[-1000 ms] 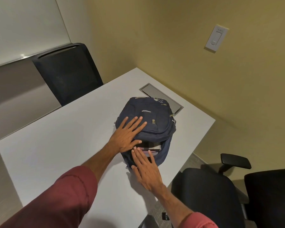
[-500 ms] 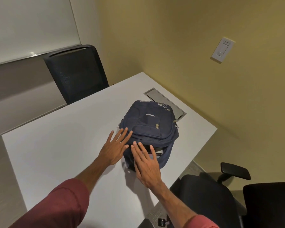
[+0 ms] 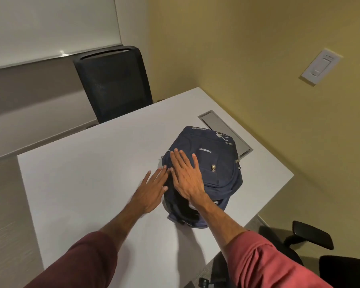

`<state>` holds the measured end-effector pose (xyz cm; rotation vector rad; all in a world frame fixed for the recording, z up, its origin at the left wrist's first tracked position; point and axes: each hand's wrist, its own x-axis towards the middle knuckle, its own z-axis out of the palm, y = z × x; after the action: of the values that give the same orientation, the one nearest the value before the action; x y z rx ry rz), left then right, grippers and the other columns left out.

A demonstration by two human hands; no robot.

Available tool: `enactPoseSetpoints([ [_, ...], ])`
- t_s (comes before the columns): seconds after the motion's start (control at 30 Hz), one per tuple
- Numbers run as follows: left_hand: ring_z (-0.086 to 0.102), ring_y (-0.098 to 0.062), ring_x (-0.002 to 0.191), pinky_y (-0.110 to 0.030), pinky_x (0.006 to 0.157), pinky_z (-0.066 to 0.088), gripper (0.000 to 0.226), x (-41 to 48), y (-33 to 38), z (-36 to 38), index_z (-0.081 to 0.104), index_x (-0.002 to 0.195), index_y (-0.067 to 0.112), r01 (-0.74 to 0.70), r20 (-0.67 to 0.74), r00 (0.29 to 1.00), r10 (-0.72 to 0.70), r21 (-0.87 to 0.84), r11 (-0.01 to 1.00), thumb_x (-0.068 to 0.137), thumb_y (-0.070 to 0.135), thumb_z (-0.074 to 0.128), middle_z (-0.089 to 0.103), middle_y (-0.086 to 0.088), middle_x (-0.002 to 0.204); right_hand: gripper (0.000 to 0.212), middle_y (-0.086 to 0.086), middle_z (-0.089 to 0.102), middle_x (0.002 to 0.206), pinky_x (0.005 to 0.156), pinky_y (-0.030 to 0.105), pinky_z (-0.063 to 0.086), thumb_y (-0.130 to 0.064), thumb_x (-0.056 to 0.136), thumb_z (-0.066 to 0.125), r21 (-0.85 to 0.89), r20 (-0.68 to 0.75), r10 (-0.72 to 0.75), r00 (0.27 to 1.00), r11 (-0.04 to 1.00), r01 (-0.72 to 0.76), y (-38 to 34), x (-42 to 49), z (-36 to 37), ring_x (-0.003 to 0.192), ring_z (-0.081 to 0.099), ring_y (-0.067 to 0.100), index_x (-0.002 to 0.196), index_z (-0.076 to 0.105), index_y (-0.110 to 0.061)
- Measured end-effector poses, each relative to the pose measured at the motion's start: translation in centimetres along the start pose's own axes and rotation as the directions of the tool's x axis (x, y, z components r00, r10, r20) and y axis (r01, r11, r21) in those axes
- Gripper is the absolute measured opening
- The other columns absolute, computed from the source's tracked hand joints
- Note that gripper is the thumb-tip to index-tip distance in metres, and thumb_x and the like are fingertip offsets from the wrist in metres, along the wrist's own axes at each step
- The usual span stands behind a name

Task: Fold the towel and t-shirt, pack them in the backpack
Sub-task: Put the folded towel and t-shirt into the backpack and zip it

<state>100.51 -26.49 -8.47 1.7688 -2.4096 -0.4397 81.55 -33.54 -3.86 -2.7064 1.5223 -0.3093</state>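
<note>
A navy blue backpack [image 3: 214,161] lies on the white table [image 3: 87,173] near its right edge, bulging, with a slit of pale cloth showing at its near opening. My right hand [image 3: 186,176] lies flat on top of the backpack's left part, fingers spread. My left hand [image 3: 152,190] rests flat on the table beside the backpack's left side, fingertips touching its edge. Neither hand grips anything. The towel and t-shirt are hidden apart from that pale strip.
A grey cable hatch [image 3: 224,129] is set in the table behind the backpack. A black mesh chair [image 3: 112,82] stands at the far side. Another black chair [image 3: 312,238] with an armrest sits at the near right. Yellow wall with a light switch [image 3: 320,66] is to the right.
My left hand slid off the backpack's top down to the table at its left side. My right hand moved from the near opening up onto the backpack's top.
</note>
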Motion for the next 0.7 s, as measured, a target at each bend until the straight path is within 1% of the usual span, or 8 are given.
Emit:
enactPoseSetpoints([
  [0.1, 0.012, -0.024, 0.165, -0.056, 0.13, 0.024, 0.074, 0.9, -2.0, 0.6, 0.011, 0.172, 0.017, 0.091, 0.004, 0.996, -0.091, 0.029, 0.995, 0.111, 0.055, -0.008, 0.009, -0.004, 0.179, 0.061, 0.002, 0.02, 0.18, 0.134, 0.055, -0.002, -0.041, 0.116, 0.025, -0.006, 0.059, 0.004, 0.998, 1.0, -0.004, 0.5, 1.5, 1.4, 0.166, 0.018, 0.02, 0.172, 0.02, -0.018],
  [0.2, 0.001, -0.023, 0.166, -0.052, 0.134, 0.011, 0.086, 2.5, -3.7, 1.2, 0.001, 0.172, 0.02, 0.187, 0.008, 0.982, -0.187, 0.01, 0.982, 0.101, 0.061, -0.023, -0.004, -0.001, 0.18, 0.063, 0.002, 0.016, 0.18, 0.133, 0.055, -0.007, -0.045, 0.116, 0.022, -0.008, 0.136, 0.001, 0.991, 1.0, 0.0, 1.0, 3.0, 3.1, 0.166, 0.015, 0.02, 0.173, 0.017, -0.019],
  [0.37, -0.009, -0.021, 0.166, -0.049, 0.134, 0.0, 0.101, 6.7, -6.3, 1.3, -0.008, 0.171, 0.024, 0.294, 0.064, 0.954, -0.292, -0.03, 0.955, 0.086, 0.069, -0.038, -0.013, 0.002, 0.178, 0.063, 0.004, 0.016, 0.18, 0.133, 0.058, -0.003, -0.045, 0.116, 0.024, -0.01, 0.202, -0.017, 0.979, 1.0, 0.02, 1.3, 5.5, 5.0, 0.167, 0.014, 0.021, 0.173, 0.019, -0.018],
  [0.5, -0.003, -0.026, 0.167, -0.053, 0.132, 0.004, 0.083, 11.3, -8.5, 1.6, -0.001, 0.172, 0.024, 0.331, 0.104, 0.939, -0.327, -0.02, 0.944, 0.099, 0.058, -0.02, -0.003, -0.002, 0.18, 0.063, 0.006, 0.012, 0.181, 0.133, 0.06, 0.0, -0.044, 0.115, 0.027, 0.001, 0.205, -0.011, 0.979, 1.0, 0.011, 1.5, 7.4, 6.2, 0.167, 0.011, 0.022, 0.172, 0.023, -0.017],
  [0.6, 0.024, -0.036, 0.162, -0.064, 0.125, 0.028, 0.079, 13.6, -9.4, 2.3, 0.03, 0.168, 0.016, 0.25, 0.078, 0.965, -0.249, -0.004, 0.968, 0.107, 0.052, -0.006, 0.029, -0.012, 0.174, 0.062, 0.007, 0.014, 0.18, 0.133, 0.06, 0.005, -0.042, 0.115, 0.03, -0.01, 0.178, -0.017, 0.984, 1.0, 0.019, 1.8, 8.0, 7.2, 0.167, 0.014, 0.022, 0.171, 0.025, -0.016],
  [0.63, 0.029, -0.038, 0.16, -0.067, 0.122, 0.034, 0.07, 14.2, -9.5, 2.8, 0.035, 0.166, 0.013, 0.236, 0.08, 0.969, -0.236, 0.008, 0.972, 0.112, 0.049, 0.008, 0.034, -0.014, 0.172, 0.062, 0.007, 0.015, 0.18, 0.133, 0.06, 0.006, -0.042, 0.115, 0.031, -0.01, 0.169, -0.023, 0.985, 1.0, 0.025, 2.0, 7.9, 7.4, 0.167, 0.014, 0.022, 0.171, 0.026, -0.016],
  [0.67, 0.025, -0.038, 0.161, -0.066, 0.123, 0.032, 0.063, 14.7, -9.7, 3.2, 0.033, 0.167, 0.013, 0.225, 0.101, 0.969, -0.226, 0.028, 0.974, 0.114, 0.046, 0.027, 0.031, -0.014, 0.173, 0.062, 0.007, 0.015, 0.18, 0.133, 0.06, 0.007, -0.042, 0.115, 0.031, -0.009, 0.162, -0.03, 0.986, 0.999, 0.032, 2.0, 7.8, 7.7, 0.167, 0.014, 0.022, 0.171, 0.025, -0.016],
  [0.7, 0.017, -0.036, 0.164, -0.064, 0.127, 0.025, 0.066, 15.1, -9.9, 3.7, 0.026, 0.169, 0.014, 0.213, 0.114, 0.969, -0.218, 0.055, 0.976, 0.112, 0.04, 0.044, 0.022, -0.013, 0.176, 0.063, 0.007, 0.014, 0.181, 0.133, 0.06, 0.006, -0.042, 0.115, 0.032, -0.008, 0.158, -0.038, 0.987, 0.999, 0.04, 2.0, 7.6, 7.9, 0.167, 0.014, 0.022, 0.171, 0.025, -0.016],
])
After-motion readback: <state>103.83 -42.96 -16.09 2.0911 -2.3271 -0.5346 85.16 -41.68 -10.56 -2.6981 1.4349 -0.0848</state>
